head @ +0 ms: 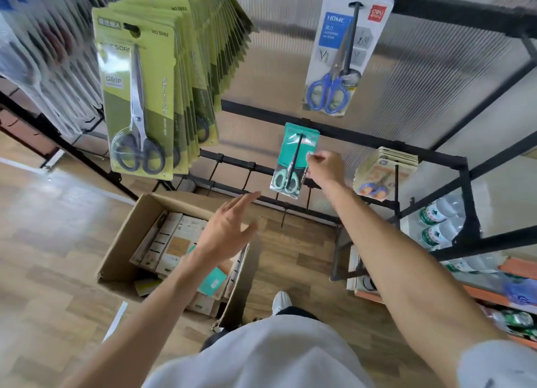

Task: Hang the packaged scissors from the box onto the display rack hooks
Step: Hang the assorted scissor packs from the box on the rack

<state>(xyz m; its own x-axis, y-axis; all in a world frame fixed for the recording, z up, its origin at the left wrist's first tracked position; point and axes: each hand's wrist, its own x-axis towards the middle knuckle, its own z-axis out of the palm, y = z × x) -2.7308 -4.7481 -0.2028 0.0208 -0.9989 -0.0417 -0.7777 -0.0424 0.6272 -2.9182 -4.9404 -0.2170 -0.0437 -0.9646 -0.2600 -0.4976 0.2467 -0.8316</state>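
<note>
A teal pack of scissors [293, 158] hangs on a black hook of the display rack [363, 138], at middle height. My right hand [327, 168] reaches up to its right edge, fingers curled, and pinches the pack's side. My left hand [229, 228] hovers with straight, spread fingers above the open cardboard box [122, 242] on the floor, holding nothing. Inside the box lie several more packs [171, 242], mostly beige, plus a teal one [213, 283].
Green scissor packs [139, 97] hang thick at upper left. A blue-handled pack [343, 56] hangs at upper right, orange-and-blue packs [380, 172] at right. Bare hooks jut out below the teal pack. Water bottles [438, 222] sit on the right shelf. My white shoe [281, 300] stands beside the box.
</note>
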